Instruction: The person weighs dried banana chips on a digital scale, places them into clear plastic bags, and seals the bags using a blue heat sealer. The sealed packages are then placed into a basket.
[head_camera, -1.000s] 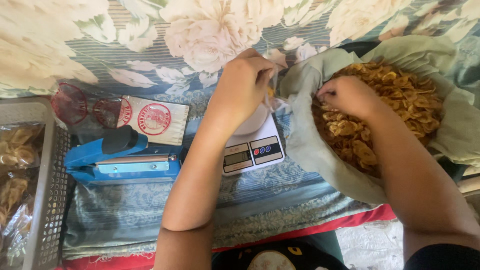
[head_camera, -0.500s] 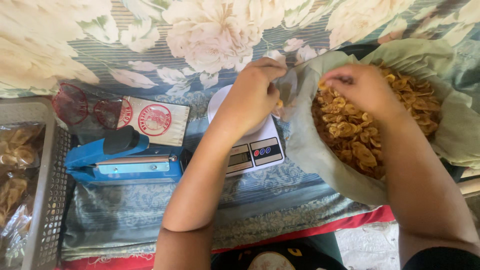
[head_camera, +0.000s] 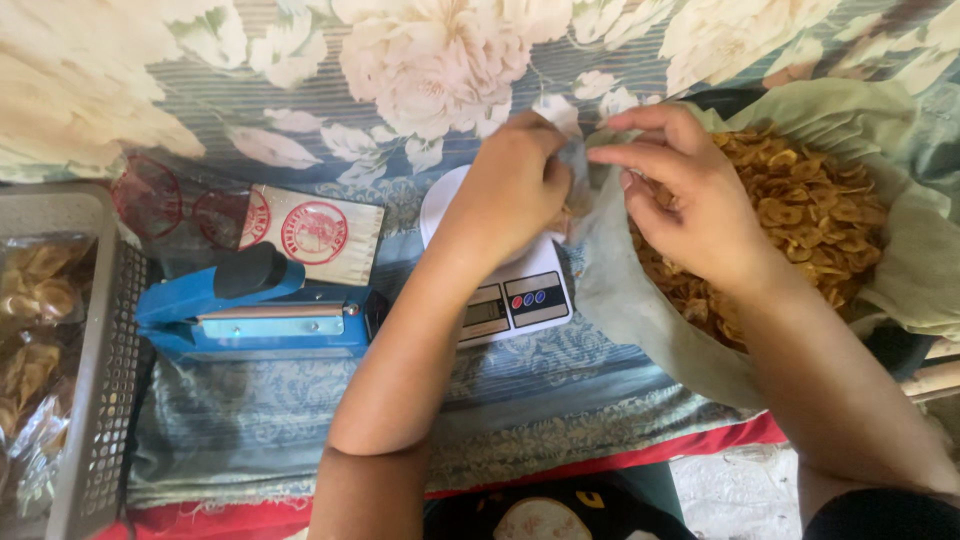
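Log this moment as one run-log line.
left hand: holds small clear bag over scale | right hand: at bag mouth, above chips

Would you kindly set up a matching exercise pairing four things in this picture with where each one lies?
Things:
1. blue heat sealer
2. white digital scale
3. golden fried chips
4. grey plastic basket

Places:
A. far left edge
B. inside the pale green bag at right
C. under the left hand
D. between basket and scale

Pairs: 1-D, 2-C, 3-B, 4-A

Scale (head_camera: 510, 295) between sealer (head_camera: 255, 310) on the left and bag of chips (head_camera: 800, 215) on the right, basket (head_camera: 95, 400) far left.
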